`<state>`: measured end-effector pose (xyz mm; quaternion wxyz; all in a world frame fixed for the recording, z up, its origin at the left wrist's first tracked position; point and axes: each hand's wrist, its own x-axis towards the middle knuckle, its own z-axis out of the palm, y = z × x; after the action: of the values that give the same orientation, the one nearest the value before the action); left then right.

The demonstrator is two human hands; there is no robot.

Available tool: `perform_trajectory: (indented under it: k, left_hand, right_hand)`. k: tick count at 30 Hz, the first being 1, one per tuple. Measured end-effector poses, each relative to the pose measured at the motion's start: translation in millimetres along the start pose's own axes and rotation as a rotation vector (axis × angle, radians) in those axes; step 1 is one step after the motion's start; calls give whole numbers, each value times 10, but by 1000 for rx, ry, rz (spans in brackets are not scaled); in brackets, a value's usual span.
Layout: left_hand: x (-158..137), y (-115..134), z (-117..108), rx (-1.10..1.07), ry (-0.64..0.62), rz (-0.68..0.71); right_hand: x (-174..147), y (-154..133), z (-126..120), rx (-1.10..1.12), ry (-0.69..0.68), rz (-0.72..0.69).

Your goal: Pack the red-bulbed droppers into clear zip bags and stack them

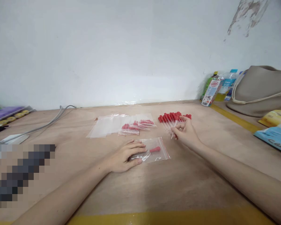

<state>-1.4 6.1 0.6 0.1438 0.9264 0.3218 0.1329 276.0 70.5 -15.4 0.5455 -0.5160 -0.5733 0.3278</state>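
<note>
My left hand (127,155) lies flat, fingers spread, on the left part of a clear zip bag (165,153). Inside that bag is a dropper with a red bulb (155,149); its stem runs toward my fingers. Farther right, my right hand (186,131) pinches another dropper (175,128) by its thin clear stem, red bulb pointing up and away. Just behind and beside this hand lies a row of red-bulbed droppers (165,117), partly covered by my fingers. Filled bags (128,131) with red bulbs showing overlap beside a fan of flat, empty-looking bags (100,126).
Bottles (212,90) and a grey-brown bag (264,87) stand at the back right, with blue and yellow packets (275,137) nearer. A grey cable (44,126) and purple packaging (8,114) lie at left. A white wall (131,56) closes off the table's back edge.
</note>
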Motion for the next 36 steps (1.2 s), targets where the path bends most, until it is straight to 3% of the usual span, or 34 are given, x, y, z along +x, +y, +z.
perform_trajectory:
  k: [7, 12, 20, 29, 36]
  left_hand:
    - [2, 12, -7, -1, -9, -1]
    - [3, 7, -33, -14, -56, -27]
    - [-3, 20, -11, 17, -20, -2]
    - [-49, -9, 20, 50, 6, -60]
    - [-50, -13, 22, 69, 1, -51]
  right_hand:
    - [-318, -113, 143, 277, -39, 218]
    - [-350, -75, 193, 336, -105, 220]
    - [-306, -64, 153, 425, -153, 331]
    - [-238, -42, -53, 371, -419, 291]
    - [-180, -74, -122, 16, -457, 256]
